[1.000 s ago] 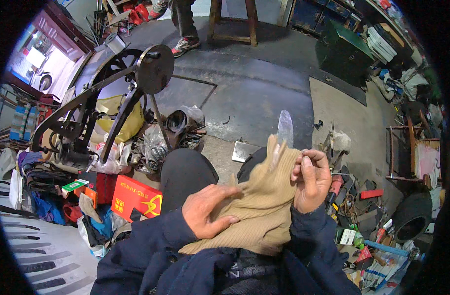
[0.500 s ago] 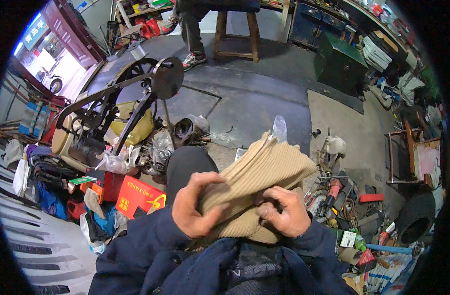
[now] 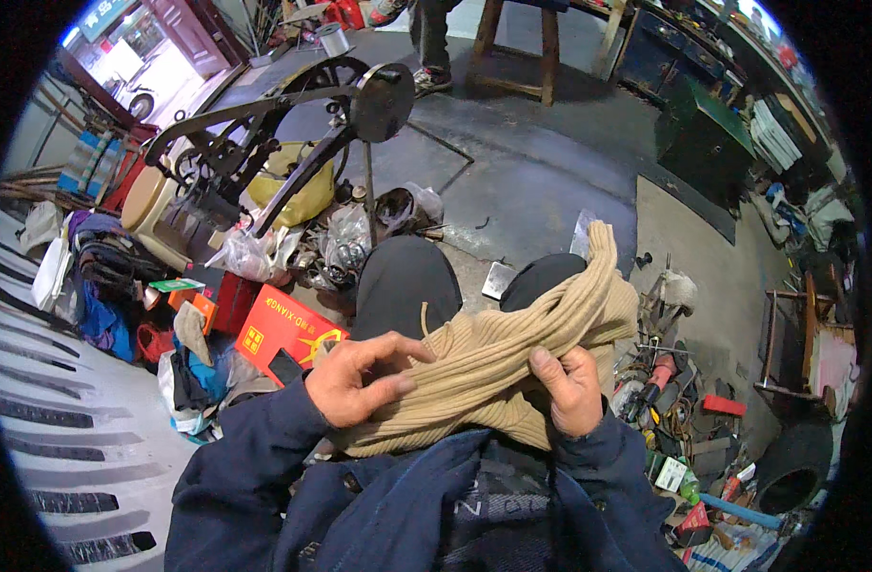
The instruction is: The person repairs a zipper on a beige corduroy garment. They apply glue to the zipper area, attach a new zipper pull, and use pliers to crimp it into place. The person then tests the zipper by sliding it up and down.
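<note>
A beige ribbed knit garment lies bunched across my lap, one narrow end pointing up at the far right. My right hand pinches its near right part, the thumb on top of the ribs. At the garment's left end, my left hand rests with thumb and forefinger apart; its other fingers are partly hidden. Close to the left fingertips, a thin tan strand stands up from the knit. Both my knees, in dark trousers, show beyond the garment.
A black cast-iron hand-cranked machine stands ahead left, near a yellow bag. A red box and piled bags lie left. Tools, including a red-handled one, and a tire lie right. Another person's leg shows beyond.
The garment has been drawn out flatter and longer to the right, uncovering my right knee. My right hand has moved slightly right and my left slightly left. The view has shifted.
</note>
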A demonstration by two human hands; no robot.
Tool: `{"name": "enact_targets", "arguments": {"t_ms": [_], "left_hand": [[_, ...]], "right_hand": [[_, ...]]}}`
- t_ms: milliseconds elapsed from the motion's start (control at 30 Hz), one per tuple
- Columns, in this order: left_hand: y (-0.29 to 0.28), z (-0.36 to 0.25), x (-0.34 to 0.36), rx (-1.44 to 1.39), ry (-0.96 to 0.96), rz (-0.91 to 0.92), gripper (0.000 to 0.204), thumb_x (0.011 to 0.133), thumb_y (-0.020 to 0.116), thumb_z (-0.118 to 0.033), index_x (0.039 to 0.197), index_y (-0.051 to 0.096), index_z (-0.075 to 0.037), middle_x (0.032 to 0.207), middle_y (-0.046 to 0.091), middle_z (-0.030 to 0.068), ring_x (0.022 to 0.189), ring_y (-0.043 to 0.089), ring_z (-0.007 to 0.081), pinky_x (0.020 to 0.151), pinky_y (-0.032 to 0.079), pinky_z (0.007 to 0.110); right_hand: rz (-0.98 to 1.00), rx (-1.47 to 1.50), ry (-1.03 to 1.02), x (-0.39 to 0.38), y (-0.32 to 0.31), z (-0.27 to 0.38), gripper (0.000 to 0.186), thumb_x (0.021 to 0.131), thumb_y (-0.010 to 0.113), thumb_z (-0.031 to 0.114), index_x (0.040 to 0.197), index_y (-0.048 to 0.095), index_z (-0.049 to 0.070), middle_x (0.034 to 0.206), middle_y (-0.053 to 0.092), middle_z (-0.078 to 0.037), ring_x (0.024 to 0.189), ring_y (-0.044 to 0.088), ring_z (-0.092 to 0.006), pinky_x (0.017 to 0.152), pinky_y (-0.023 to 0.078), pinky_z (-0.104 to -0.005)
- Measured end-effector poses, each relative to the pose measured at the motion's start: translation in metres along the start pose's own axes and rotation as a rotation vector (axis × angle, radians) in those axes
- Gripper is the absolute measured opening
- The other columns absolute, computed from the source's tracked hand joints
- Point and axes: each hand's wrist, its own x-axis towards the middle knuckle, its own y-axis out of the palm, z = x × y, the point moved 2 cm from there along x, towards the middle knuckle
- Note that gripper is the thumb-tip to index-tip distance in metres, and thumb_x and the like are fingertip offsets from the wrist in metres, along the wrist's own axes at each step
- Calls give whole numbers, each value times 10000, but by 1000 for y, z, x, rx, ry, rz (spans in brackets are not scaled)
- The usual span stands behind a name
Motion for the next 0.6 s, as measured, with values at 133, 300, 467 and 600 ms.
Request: {"name": "enact_targets", "arguments": {"t_ms": [133, 300, 467, 600], "left_hand": [[7, 0, -14, 147, 279, -107, 381, 872, 775, -173, 1166, 634, 22, 1011, 705, 149, 922, 700, 265, 798, 528, 367], [17, 8, -11, -152, 95, -236, 271, 948, 717, -186, 1099, 609, 11, 954, 675, 67, 855, 636, 125, 767, 501, 293], [16, 18, 2, -507, -14, -165, 249, 1034, 598, -179, 1194, 612, 11, 1052, 667, 25, 977, 596, 64, 873, 493, 261], [10, 22, 5, -439, 83, -92, 360, 1043, 545, -197, 1325, 581, 24, 1209, 650, 62, 1146, 589, 131, 1005, 458, 292]], "right_hand": [[59, 293, 87, 8, 1, -3, 444, 1065, 551, 214, 1412, 516, -62, 1285, 659, -129, 1120, 656, -220, 927, 535, -351], [195, 62, 168, 8, 8, 3, 429, 1053, 555, 219, 1363, 517, -75, 1172, 673, -190, 1000, 676, -212, 875, 544, -340], [239, -237, 239, 15, 28, -1, 307, 987, 687, 254, 1057, 710, -45, 919, 731, -79, 842, 642, -108, 779, 523, -285], [121, -188, 289, 26, 45, -13, 248, 964, 704, 185, 1023, 714, -56, 836, 705, -51, 793, 627, -97, 716, 515, -282]]}}
